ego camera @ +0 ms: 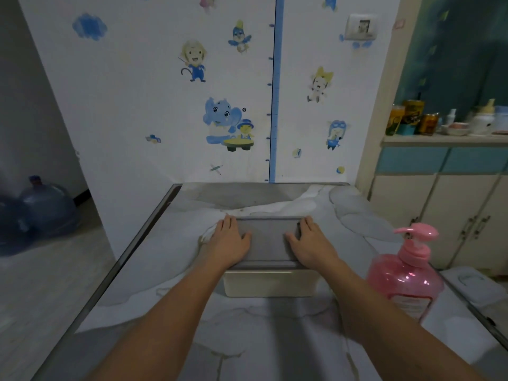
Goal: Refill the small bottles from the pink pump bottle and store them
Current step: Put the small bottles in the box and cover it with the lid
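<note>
Item 1, storage box [270, 283]: a pale rectangular container at the middle of the table [165, 270], covered by a flat grey lid [268, 239]. The small bottles are not visible; whether they sit inside the box cannot be told.

Item 2, your left hand [229, 242]: laid palm down on the lid's left end, fingers straight and together, tips at the far edge, thumb pointing inward across the lid. It grips nothing; it presses flat.

Item 3, your right hand [309, 243]: laid the same way on the lid's right end, fingers extended, thumb turned inward toward the other thumb. Flat, nothing grasped. Both of your bare forearms run up from the bottom of the view.

Item 4, pink pump bottle [405, 279]: upright on the table to the right of the box, apart from it and near your right forearm. Clear body holding pink liquid, a label low on its front, pink pump head with the nozzle pointing left.

Item 5, table: grey-and-white marbled covering with a metal edge, pushed against a white wall with blue cartoon stickers [224, 123].

Item 6, surroundings: a cabinet [439, 204] at right, its top carrying jars and bottles [412, 116]; 1 blue water jug [48, 204] on the floor at left
</note>
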